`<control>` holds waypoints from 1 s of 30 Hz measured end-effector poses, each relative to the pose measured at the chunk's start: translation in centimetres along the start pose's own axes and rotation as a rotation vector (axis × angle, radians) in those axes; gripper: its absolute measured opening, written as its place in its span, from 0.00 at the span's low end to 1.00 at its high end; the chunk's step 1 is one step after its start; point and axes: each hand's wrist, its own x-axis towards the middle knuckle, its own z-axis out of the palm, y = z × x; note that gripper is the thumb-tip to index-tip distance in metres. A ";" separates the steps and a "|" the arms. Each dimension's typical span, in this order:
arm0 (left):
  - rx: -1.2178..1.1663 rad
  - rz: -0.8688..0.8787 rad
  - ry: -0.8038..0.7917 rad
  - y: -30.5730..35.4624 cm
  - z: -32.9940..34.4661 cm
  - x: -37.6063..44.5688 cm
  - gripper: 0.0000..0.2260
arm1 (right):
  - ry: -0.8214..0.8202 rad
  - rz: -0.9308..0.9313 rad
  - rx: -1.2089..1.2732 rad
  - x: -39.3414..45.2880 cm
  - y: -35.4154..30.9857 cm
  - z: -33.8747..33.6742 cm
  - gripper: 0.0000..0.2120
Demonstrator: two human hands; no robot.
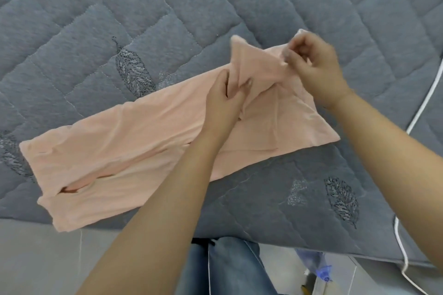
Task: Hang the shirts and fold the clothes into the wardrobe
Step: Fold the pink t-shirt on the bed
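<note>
Peach fabric, a garment (148, 141) already folded into a long narrow strip, lies flat across the grey quilted bedspread (96, 19) near its front edge, likely so the firm surface keeps the creases straight while the next fold is made. The left hand (225, 100) pinches a raised pleat of cloth near the strip's right end, and the right hand (314, 67) pinches the lifted corner just beyond it, fingers curled round the cloth. Held between the two hands, that end seems ready to be folded back over the strip.
</note>
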 end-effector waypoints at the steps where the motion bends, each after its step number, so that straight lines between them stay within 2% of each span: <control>1: 0.057 0.029 -0.083 0.1 -0.1 -0.3 0.05 | 0.014 0.036 0.045 -1.1 0.7 -1.0 0.05; 4: 0.278 0.038 -0.302 -0.3 0.5 -1.1 0.04 | 0.023 0.153 0.014 -3.5 3.0 -3.2 0.03; 6: 0.441 0.023 -0.429 -0.8 1.2 -1.5 0.08 | -0.037 0.152 -0.110 -4.5 4.4 -4.0 0.06; 8: 0.514 -0.023 -0.486 -0.9 2.0 -1.7 0.15 | -0.142 0.051 -0.274 -5.0 5.2 -4.3 0.16; 10: 0.473 -0.064 -0.458 -0.7 2.5 -1.7 0.18 | -0.315 -0.073 -0.481 -5.2 5.6 -4.5 0.28; 11: 0.419 -0.095 -0.434 -0.5 2.7 -1.6 0.18 | -0.402 -0.115 -0.577 -5.1 5.8 -4.4 0.29; 13: 0.322 -0.133 -0.408 0.2 2.6 -1.3 0.18 | -0.446 -0.155 -0.648 -4.8 5.9 -4.3 0.17; 14: 0.291 -0.141 -0.412 0.7 2.4 -0.9 0.19 | -0.407 -0.158 -0.609 -4.6 5.8 -4.2 0.11; 16: 0.282 -0.125 -0.425 1.5 1.7 0.5 0.19 | -0.289 -0.121 -0.499 -4.1 5.7 -4.0 0.08; 18: 0.350 -0.061 -0.397 1.7 1.5 2.7 0.14 | -0.193 -0.025 -0.460 -3.6 6.0 -3.7 0.16; 20: 0.464 -0.016 -0.327 1.5 2.0 5.0 0.04 | -0.141 0.095 -0.495 -3.5 6.5 -3.3 0.20; 22: 0.602 0.011 -0.248 1.1 2.9 6.8 0.09 | -0.104 0.199 -0.521 -4.1 7.1 -2.8 0.19; 25: 0.904 0.120 -0.238 0.8 3.8 7.8 0.16 | 0.031 0.328 -0.460 -5.8 7.5 -2.0 0.11; 27: 1.042 0.233 -0.241 1.0 4.3 8.1 0.23 | 0.245 0.394 -0.301 -7.7 7.6 -1.5 0.08; 30: 0.869 0.236 -0.301 2.2 5.8 8.9 0.26 | 0.642 0.479 0.021 -12.2 7.2 -0.5 0.11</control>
